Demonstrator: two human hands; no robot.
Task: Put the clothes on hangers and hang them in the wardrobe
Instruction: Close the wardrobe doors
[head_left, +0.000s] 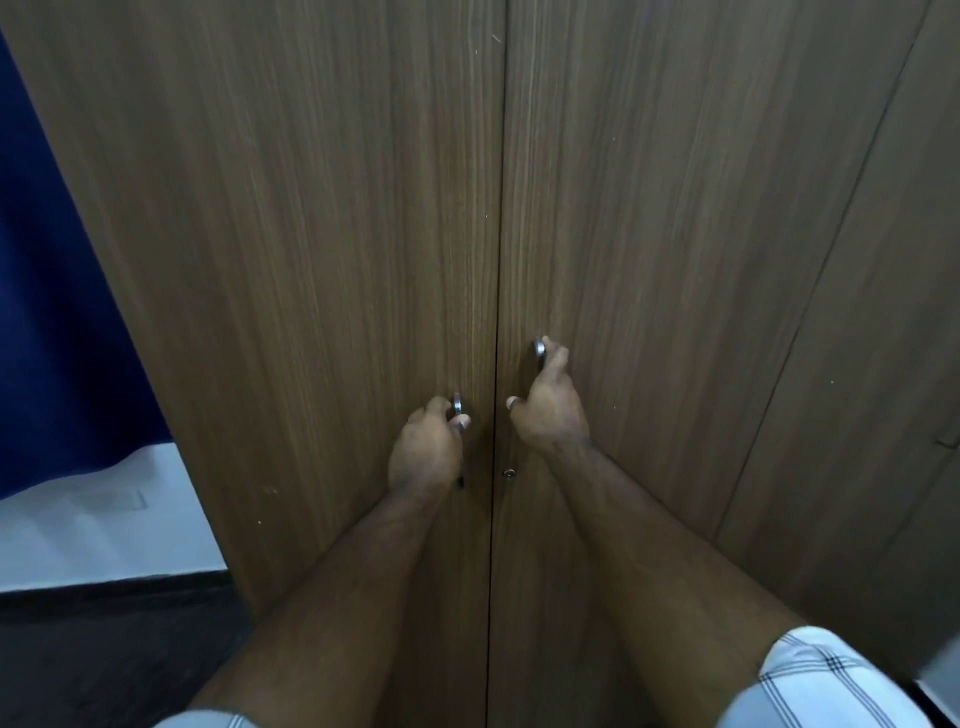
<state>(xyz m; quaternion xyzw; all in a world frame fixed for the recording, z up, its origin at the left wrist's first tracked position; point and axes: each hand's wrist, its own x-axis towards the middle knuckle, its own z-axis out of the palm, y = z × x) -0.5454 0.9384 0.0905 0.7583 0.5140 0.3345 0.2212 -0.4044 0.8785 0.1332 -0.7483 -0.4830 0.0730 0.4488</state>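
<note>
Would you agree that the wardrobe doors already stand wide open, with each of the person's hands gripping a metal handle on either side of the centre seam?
Not quite: the head view shows the wardrobe doors shut, meeting at the centre seam. The rest holds: the left hand grips the left metal handle and the right hand grips the right metal handle.

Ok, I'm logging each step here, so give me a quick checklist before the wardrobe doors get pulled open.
1. Left hand grips the left door handle: ok.
2. Right hand grips the right door handle: ok.
3. Wardrobe doors shut, seam closed: ok.
4. Keyhole unlocked: cannot tell.
5. Clothes and hangers ready nearby: cannot tell, none in view.
</note>
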